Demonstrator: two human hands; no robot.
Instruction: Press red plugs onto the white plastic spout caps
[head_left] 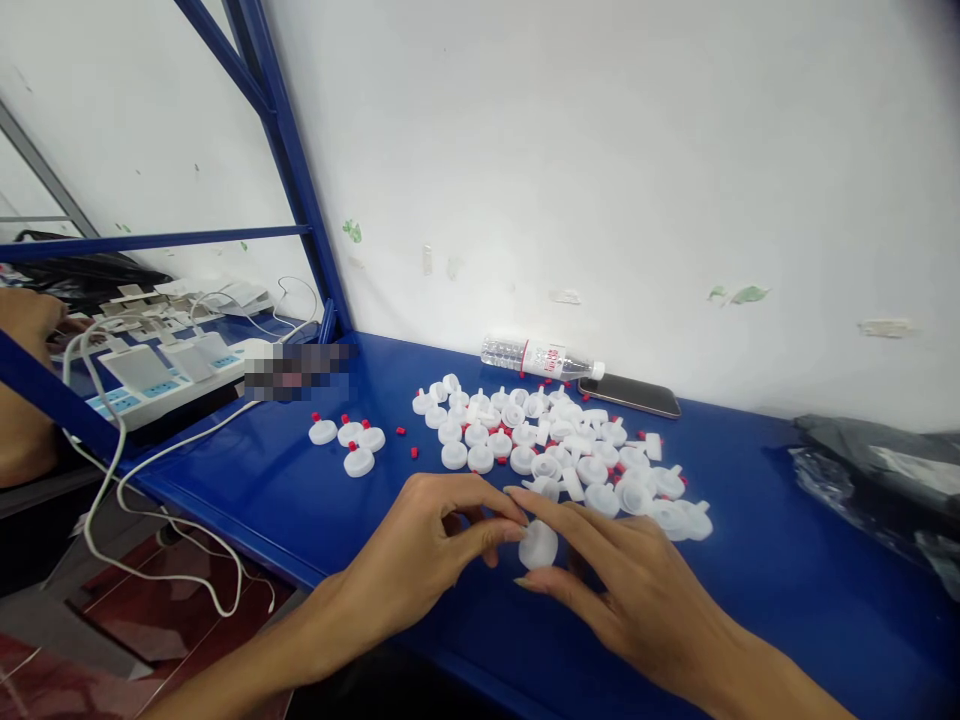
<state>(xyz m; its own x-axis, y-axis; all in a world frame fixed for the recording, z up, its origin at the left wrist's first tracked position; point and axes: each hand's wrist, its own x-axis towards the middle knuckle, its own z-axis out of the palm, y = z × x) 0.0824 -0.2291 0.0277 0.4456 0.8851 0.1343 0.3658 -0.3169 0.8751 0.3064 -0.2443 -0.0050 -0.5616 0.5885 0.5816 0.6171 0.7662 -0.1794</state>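
Observation:
Near the table's front edge, my right hand (622,580) grips a translucent white cap (538,546) between thumb and fingers. My left hand (442,530) is pinched at the cap's left side; anything small between its fingertips is hidden. Behind both hands lies a loose pile of white nozzle caps (525,430), with small red tips (501,460) scattered among them. To the left, several white caps fitted with red tips (358,460) sit on the blue table (262,500). Two loose red pieces (401,431) lie between that group and the pile.
A clear bottle (540,358) and a dark phone (630,394) lie along the wall. Black plastic bags (885,480) are at the right. A power strip (180,375) with chargers and white cables sits at the left, by a blue frame (292,160). Another person's arm (26,390) shows far left.

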